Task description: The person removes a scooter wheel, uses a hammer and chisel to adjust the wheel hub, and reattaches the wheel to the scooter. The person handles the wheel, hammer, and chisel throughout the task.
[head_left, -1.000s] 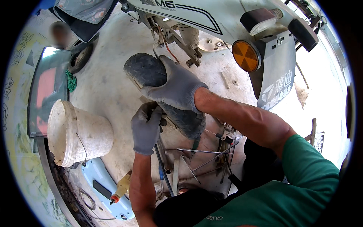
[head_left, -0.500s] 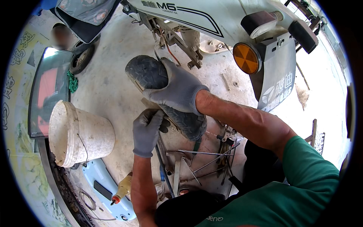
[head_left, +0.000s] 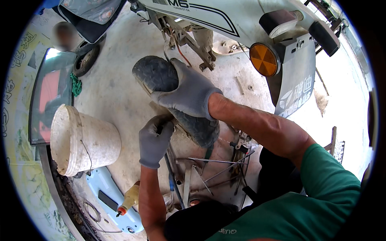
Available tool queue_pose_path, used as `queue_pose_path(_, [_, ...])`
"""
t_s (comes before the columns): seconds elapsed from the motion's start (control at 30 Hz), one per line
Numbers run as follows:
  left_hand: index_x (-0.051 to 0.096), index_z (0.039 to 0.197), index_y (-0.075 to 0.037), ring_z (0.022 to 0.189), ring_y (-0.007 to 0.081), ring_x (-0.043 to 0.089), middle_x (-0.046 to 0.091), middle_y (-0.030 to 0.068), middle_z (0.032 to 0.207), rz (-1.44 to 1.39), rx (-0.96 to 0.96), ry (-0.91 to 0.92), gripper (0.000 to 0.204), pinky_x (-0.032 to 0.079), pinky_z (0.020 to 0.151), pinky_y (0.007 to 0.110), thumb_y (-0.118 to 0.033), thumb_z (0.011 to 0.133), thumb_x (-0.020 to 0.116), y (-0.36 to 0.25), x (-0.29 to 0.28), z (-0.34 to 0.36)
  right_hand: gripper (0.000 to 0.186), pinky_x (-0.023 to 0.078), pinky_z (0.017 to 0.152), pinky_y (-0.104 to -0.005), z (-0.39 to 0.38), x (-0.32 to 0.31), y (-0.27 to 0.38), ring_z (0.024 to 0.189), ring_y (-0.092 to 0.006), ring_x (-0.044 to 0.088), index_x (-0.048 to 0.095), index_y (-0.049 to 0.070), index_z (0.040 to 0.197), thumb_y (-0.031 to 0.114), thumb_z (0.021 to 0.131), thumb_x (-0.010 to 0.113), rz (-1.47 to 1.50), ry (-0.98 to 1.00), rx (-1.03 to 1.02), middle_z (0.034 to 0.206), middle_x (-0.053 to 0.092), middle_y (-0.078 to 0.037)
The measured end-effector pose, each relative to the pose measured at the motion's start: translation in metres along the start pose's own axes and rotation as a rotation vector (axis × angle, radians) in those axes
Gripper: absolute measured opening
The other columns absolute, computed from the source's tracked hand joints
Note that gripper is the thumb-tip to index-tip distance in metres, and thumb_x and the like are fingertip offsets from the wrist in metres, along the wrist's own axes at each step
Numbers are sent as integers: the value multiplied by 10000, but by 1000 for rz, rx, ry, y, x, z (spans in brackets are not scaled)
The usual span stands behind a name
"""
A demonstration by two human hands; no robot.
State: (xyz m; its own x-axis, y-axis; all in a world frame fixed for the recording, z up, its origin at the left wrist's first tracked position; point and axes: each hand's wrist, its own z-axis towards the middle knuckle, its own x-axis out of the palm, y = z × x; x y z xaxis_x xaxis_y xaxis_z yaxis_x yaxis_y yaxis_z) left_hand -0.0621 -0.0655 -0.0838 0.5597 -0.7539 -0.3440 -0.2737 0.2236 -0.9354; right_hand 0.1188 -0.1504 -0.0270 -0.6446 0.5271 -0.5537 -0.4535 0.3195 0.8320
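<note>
Clasping the tyre, thumb spread, the right hand could slip if the tyre rolls, jarring the left hand curled beside it, any hold hidden.

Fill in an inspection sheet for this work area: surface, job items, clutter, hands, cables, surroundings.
Surface: pale, stained floor.
Job items: dark treaded tire, set at a slant.
Clutter: rods by the tire's lower end; white bucket, tipped; blue panel; yellowish bottle beside it.
Hands: both gloved; right hand gripping the tire across its tread; left hand curled at its side, contents unclear.
Cables: red cable under the scooter; thin loop left of the panel.
Surroundings: scooter beyond the tire; spare wheel and a person, upper left.
</note>
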Motion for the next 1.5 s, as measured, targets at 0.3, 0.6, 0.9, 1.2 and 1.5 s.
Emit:
queue_pose_path(0.3, [703, 957, 6, 649, 250, 671, 678, 141, 814, 362, 421, -49, 123, 524, 622, 327, -51, 850, 682, -14, 6, 4, 1026, 459, 1038, -364, -1, -1, 2, 1196, -352, 607, 395, -110, 1427, 520, 727, 802, 15, 2, -14, 1280, 602, -283])
queue_pose_path(0.6, [671, 952, 33, 625, 131, 629, 683, 62, 763, -67, 139, -136, 90, 515, 597, 283, -30, 898, 634, -10, 1, 7, 957, 478, 1013, -368, -2, 1, 0, 1143, -335, 634, 443, -72, 1393, 511, 728, 806, 20, -17, -20, 1242, 625, -260])
queue_pose_path(0.9, [659, 1012, 22, 595, 106, 566, 656, 82, 728, -353, -203, -51, 151, 452, 573, 247, -100, 956, 591, 91, -51, 0, 938, 497, 997, -399, 2, 5, -5, 1143, -340, 636, 456, -32, 1378, 552, 719, 780, 35, 1, -19, 1257, 615, -243])
queue_pose_path(1.2, [665, 999, 7, 618, 137, 614, 679, 93, 773, -464, -321, -161, 136, 499, 583, 264, -103, 951, 601, 134, -79, -9, 816, 529, 938, -372, -6, 8, 5, 1045, -298, 690, 547, -8, 1289, 511, 712, 800, 75, -12, -46, 1161, 683, -201])
queue_pose_path(1.5, [667, 981, -12, 502, 204, 597, 682, 115, 756, -522, -661, -494, 142, 469, 457, 337, -106, 946, 567, 299, -95, -45, 909, 532, 950, -303, -2, 5, -2, 1060, -170, 666, 430, -48, 1433, 469, 798, 822, 32, 21, -57, 1216, 671, -140])
